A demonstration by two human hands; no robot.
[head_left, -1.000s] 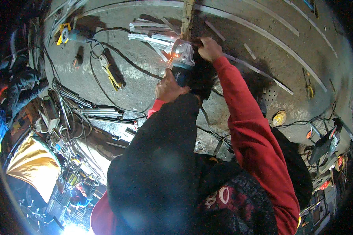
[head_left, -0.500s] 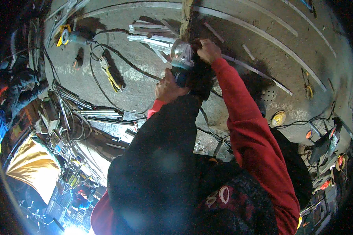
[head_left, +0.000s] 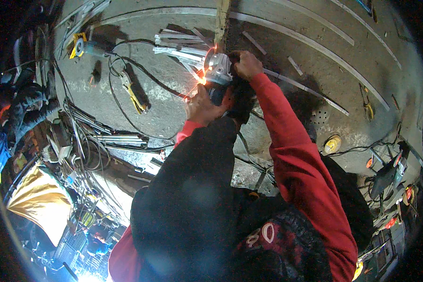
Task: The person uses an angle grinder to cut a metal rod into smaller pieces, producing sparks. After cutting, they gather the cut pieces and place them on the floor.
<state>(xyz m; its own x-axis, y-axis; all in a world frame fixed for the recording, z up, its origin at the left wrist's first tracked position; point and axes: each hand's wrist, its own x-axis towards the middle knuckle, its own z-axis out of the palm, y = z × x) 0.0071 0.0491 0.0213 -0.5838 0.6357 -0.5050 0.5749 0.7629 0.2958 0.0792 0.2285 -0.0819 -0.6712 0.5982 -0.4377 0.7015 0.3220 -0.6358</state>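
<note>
My left hand (head_left: 202,105) is wrapped round the dark body of an angle grinder (head_left: 217,73). Orange sparks (head_left: 202,77) fly off at its disc, on the left side of the silver gear head. Close against the other side of the grinder head, my right hand (head_left: 247,65) has its fingers curled; what lies in them is hidden. A long thin metal strip (head_left: 310,90) runs out to the right from behind my right wrist. Several cut metal strips (head_left: 176,37) lie in a loose pile just left of the grinder.
A second grinder (head_left: 91,48) and yellow-handled locking pliers (head_left: 132,91) lie on the concrete floor to the left, among black cables. Long metal strips (head_left: 305,40) curve across the far floor. A wooden bar (head_left: 222,23) stands beyond the grinder. Bright light glares at lower left.
Sparks now spray from the grinder's disc, where none showed before. Both hands stay in nearly the same place, with the grinder slightly shifted.
</note>
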